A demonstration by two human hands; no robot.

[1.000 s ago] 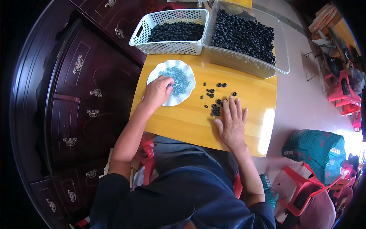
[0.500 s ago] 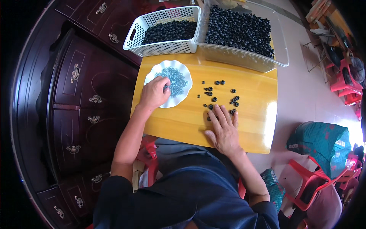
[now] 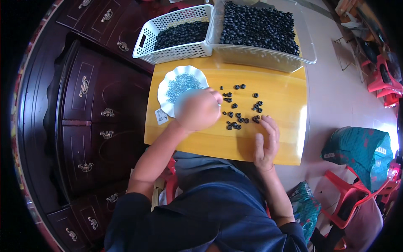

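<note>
Yellow surface (image 3: 281, 80), glossy; directions read from its middle.

Plate (image 3: 163, 88), white, wavy rim: at 10 o'clock. Holds clear pieces (image 3: 182, 85), heaped; the raised rim presumably keeps such small items together.

Left hand (image 3: 197, 110): at 9 o'clock, over the plate's near edge, blurred. Fingers curled toward 1 o'clock; whether they grip anything cannot be told.

Rings (image 3: 234, 106), black, with smaller black bits: loose across the middle, out to 3 o'clock, singly and in small clusters; likely spread so each can be picked out.

Right hand (image 3: 267, 145): at 4 o'clock. Thumb well apart from the fingers, nothing visible between; fingertips at or just beside the rings, contact uncertain.

Basket (image 3: 184, 51), white, perforated: at 11 o'clock, holding black parts. Bin (image 3: 260, 58), clear: at 1 o'clock, heaped with more. Both stand at the far edge, probably to give the hands room.

Tag (image 3: 160, 116), white: at 9 o'clock, beside the plate.
</note>
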